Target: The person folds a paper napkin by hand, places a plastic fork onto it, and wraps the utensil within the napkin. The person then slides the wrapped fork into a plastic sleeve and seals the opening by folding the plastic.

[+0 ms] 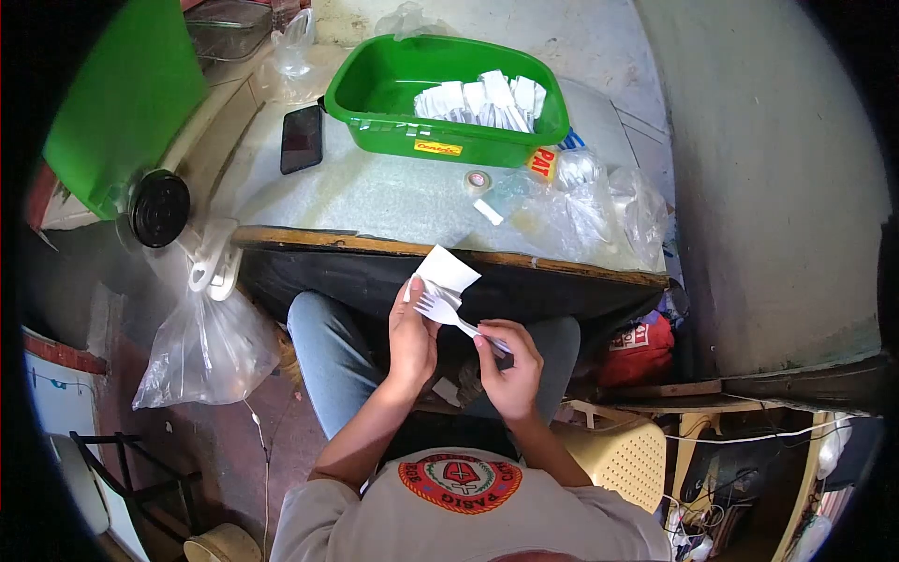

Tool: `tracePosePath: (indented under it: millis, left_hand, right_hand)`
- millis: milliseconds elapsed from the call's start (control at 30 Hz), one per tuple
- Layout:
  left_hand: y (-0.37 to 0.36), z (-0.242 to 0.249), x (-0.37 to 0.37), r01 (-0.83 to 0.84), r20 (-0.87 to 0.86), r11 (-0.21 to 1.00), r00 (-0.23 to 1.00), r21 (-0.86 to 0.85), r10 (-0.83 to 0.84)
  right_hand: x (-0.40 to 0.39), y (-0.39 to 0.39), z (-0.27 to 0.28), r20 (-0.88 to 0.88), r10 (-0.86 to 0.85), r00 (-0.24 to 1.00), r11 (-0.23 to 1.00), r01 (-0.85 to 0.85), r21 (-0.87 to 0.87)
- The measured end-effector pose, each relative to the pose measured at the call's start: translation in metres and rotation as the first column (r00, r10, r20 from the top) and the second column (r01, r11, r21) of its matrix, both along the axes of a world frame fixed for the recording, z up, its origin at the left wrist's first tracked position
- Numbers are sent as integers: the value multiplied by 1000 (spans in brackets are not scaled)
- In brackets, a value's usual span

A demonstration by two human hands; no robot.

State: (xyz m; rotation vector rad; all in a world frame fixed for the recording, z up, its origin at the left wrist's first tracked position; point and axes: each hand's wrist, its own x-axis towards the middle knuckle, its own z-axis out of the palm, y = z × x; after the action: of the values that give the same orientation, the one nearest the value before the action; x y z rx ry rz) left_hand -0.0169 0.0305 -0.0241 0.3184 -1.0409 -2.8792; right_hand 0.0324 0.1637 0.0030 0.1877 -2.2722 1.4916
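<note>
Now, with left hand (412, 339) fingers pinched on the white paper napkin (448, 272) and right hand (510, 370) fingers clamped on the plastic fork (448, 313) handle over the lap, below the tabletop (375, 197) edge: keep tines centred on the paper, fold snugly.

Phone (302, 138) left of basin (375, 131) on table (375, 197)

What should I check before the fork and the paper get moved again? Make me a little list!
1. Left hand grips the white paper: ok.
2. Right hand holds the plastic fork by its handle: ok.
3. Fork tines lie against the paper: ok.
4. Green tub sits flat on the table and has room: ok.
5. Tape roll close by on the table: ok.
6. Fork is clean and unbroken: cannot tell.
</note>
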Motion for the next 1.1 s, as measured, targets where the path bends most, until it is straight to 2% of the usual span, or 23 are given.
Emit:
tracePosePath:
  millis: [67, 133, 267, 333, 533, 667, 833, 967, 1033, 1100]
  left_hand:
    - [1, 0, 0, -3, 1, 1000, 1000, 2, 3]
    - [1, 4, -1, -21, 23, 1000, 1000, 16, 21]
    - [2, 1, 0, -25, 51, 999, 998, 47, 22]
    - [0, 2, 3, 26, 24, 998, 999, 49, -28]
    - [-5, 6, 3, 70, 28, 995, 997, 72, -73]
    - [-7, 6, 3, 95, 11, 992, 995, 85, -97]
    - [-6, 5, 4, 78, 32, 990, 996, 115, -82]
    - [-7, 2, 3, 94, 25, 988, 995, 123, -97]
    - [-8, 1, 3, 94, 23, 984, 995, 149, -99]
    - [-10, 6, 4, 112, 11, 980, 993, 163, -115]
  right_hand:
    - [2, 1, 1, 26, 3, 1000, 1000, -3, -4]
    - [2, 1, 4, -40, 13, 999, 998, -10, 65]
    - [1, -2, -2, -21, 24, 999, 998, -22, 52]
    - [1, -3, -2, 26, 15, 1000, 1000, -15, -4]
    - [1, -3, -6, 42, 35, 998, 999, -34, -28]
    - [-3, -1, -13, -13, 41, 999, 999, -40, 22]
    - [-1, -2, -17, 64, 25, 998, 998, -22, -57]
    - [-1, -3, -17, 95, 2, 995, 999, 2, -43]
    - [-2, -4, -17, -4, 2, 1000, 999, -2, 54]
    - [-2, -3, -20, -34, 15, 999, 997, -13, 80]
